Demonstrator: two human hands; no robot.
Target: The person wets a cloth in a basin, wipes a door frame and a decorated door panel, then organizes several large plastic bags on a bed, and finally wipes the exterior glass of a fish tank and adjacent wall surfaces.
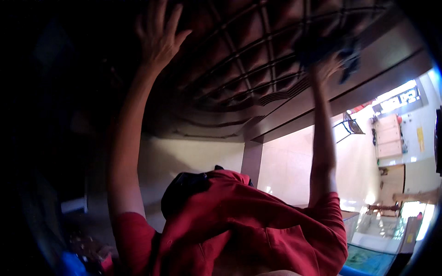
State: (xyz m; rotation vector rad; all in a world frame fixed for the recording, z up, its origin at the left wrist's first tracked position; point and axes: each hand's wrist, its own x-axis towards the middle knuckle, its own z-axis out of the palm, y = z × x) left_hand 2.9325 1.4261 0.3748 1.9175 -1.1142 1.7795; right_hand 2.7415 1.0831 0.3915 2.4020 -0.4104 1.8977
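Before me stands a dark reddish-brown door panel [255, 51] with a raised diamond pattern. My left hand [160, 41] is raised at the upper left, fingers spread, holding nothing; whether its palm touches the dark surface, I cannot tell. At the upper right my right hand [326, 67] holds a dark blue cloth [350, 58] against or close to the panel's right edge, beside the brown door frame [376, 51]. The cloth is blurred and hides part of the fingers.
Beyond the frame lies a bright room with a pale tiled floor [286, 169], a metal-framed chair [352, 126] and a light wooden cabinet [388, 136]. A greenish glass surface [369, 258] is at the lower right. A blue object [72, 264] sits in shadow at the lower left.
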